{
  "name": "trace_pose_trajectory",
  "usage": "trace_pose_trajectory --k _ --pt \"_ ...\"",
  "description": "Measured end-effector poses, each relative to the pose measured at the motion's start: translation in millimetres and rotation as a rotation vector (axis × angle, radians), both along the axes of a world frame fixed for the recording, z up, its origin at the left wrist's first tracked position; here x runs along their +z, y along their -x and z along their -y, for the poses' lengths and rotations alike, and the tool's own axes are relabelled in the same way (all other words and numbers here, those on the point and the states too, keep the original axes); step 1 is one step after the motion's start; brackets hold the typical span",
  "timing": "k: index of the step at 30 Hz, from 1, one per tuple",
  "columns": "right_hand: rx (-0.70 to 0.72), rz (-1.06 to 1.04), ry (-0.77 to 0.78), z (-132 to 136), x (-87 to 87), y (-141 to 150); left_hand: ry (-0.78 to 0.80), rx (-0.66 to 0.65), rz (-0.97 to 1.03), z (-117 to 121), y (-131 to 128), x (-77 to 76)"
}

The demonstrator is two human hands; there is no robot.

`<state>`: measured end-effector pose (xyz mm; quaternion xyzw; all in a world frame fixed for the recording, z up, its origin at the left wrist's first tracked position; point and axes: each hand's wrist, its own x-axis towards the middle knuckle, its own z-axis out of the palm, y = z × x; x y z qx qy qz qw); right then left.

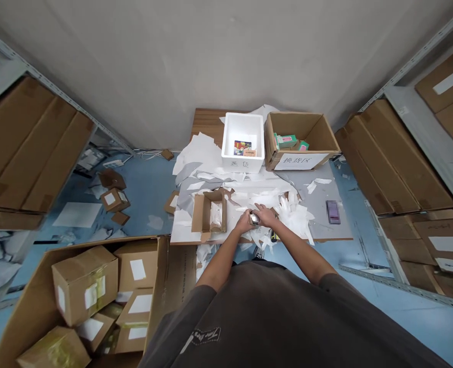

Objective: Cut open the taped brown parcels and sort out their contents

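Observation:
Over the front part of the table, both hands meet around a small shiny silver object (254, 219) whose kind I cannot make out. My left hand (244, 222) grips it from the left with curled fingers. From the right, my right hand (265, 215) closes on its upper side. Torn white paper (294, 217) lies in a heap just right of my hands. To their left stands an opened small cardboard box (198, 217) with crumpled white packing (216, 214) inside.
At the table's back are a white foam box (243, 164) with small packages and a labelled cardboard carton (328, 134) with green-and-pink boxes. A blurred purple item (333, 212) lies right. A large carton (30, 286) of parcels stands at lower left; shelves (399, 153) flank both sides.

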<state>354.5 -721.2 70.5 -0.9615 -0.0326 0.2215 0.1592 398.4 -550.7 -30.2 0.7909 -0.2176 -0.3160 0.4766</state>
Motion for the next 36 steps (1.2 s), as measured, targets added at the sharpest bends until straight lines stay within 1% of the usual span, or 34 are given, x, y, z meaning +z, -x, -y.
trace_pose_trajectory --k 1,3,6,8,10,12,13,16,18,20,21,23,25,27,28,30,31,33,34,36 --pt "-0.012 0.014 -0.044 2 5.6 -1 -0.007 -0.005 0.003 0 -2 2.4" --pt "-0.073 0.074 -0.170 9 22.0 -1 -0.019 -0.011 0.013 1 -4 8.1" --pt "-0.178 0.191 -0.444 26 57.0 -1 -0.049 -0.019 0.032 3 -4 19.2" --pt "-0.250 0.197 -0.624 38 82.1 -2 -0.074 -0.026 0.013 3 -5 28.8" --pt "-0.328 0.166 -0.784 48 104.9 -4 -0.080 -0.017 -0.005 -1 -5 41.8" --pt "-0.404 0.183 -0.916 55 124.1 -6 -0.050 0.007 0.038 -7 -6 60.4" --pt "-0.437 0.216 -0.971 57 132.4 -8 -0.020 0.031 0.088 -10 -7 72.3" --pt "-0.537 0.336 -1.104 56 153.1 -14 0.112 0.123 0.276 -16 -4 117.4" --pt "-0.600 0.355 -1.188 53 163.7 -18 0.214 0.126 0.334 -13 0 150.2" --pt "-0.642 0.327 -1.260 49 171.7 -22 0.272 0.112 0.332 -6 5 179.5" --pt "-0.639 0.315 -1.289 47 174.6 -23 0.274 0.135 0.317 -2 7 191.7" --pt "-0.571 0.300 -1.340 44 177.9 -22 0.280 0.166 0.269 1 11 210.9" --pt "-0.468 0.268 -1.385 40 178.3 -19 0.314 0.161 0.212 1 13 224.3" --pt "-0.419 0.231 -1.408 34 176.6 -14 0.347 0.165 0.219 -3 15 234.3" --pt "-0.433 0.232 -1.403 30 175.5 -12 0.349 0.184 0.257 -5 16 238.7" --pt "-0.510 0.285 -1.349 23 173.6 -7 0.326 0.234 0.339 -8 17 246.6" --pt "-0.558 0.322 -1.304 19 172.9 -6 0.313 0.243 0.348 -9 17 250.0" --pt "-0.624 0.384 -1.209 14 172.3 -2 0.309 0.216 0.280 -10 18 255.5" --pt "-0.629 0.397 -1.178 13 172.5 0 0.321 0.196 0.226 -10 18 257.4" --pt "-0.581 0.371 -1.182 11 173.5 5 0.368 0.166 0.134 -10 18 260.0"
